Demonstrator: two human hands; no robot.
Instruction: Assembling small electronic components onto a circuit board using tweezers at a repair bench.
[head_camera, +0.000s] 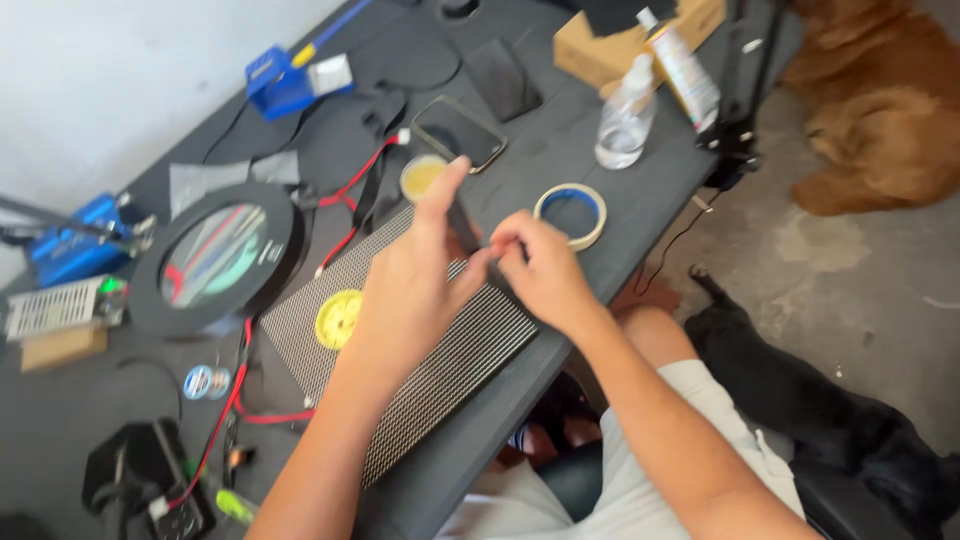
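Small dark tool (462, 222) pinched between both hands above the dotted grid panel (400, 345), near the front edge of the dark worktop (560, 150). Left hand (410, 290) closed round it, thumb raised; right hand (540, 265) fingers pressed together at its lower end. Looks like readying the tool; next move likely needs a steady grip and a careful lowering onto the panel. Count: one panel, one yellow disc (338, 318) on it, one tape ring (570, 215), one phone (460, 132), two bottles (650, 90), one round magnifier (215, 255).
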